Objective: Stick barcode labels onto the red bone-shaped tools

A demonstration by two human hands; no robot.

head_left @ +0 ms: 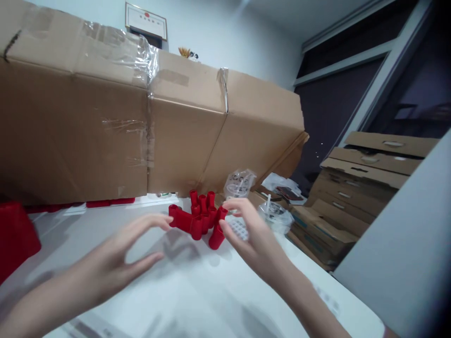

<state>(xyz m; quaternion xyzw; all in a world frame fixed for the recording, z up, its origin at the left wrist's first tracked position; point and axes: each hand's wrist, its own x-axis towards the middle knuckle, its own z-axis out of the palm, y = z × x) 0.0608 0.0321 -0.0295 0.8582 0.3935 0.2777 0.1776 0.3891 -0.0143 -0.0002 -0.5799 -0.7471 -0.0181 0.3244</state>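
A cluster of red tube-shaped pieces (204, 211) stands upright on the white table (183, 291). At its left, a red piece (183, 220) has a flat panel between two round ends. My left hand (137, 244) is open, with its fingertips beside the left round end; whether they touch cannot be told. My right hand (248, 234) curves at the cluster's right side, thumb and forefinger apart. Its fingertips are at or very near a red tube (221, 213). A shorter red cylinder (216, 238) stands just below the thumb tip.
A large taped cardboard box (183, 136) walls off the table's back. Clear plastic cups (276, 216) and bags lie right of the cluster, near a white gridded sheet (238, 229). Cardboard boxes (327, 220) are stacked beyond the right edge. A red object (17, 239) sits at far left.
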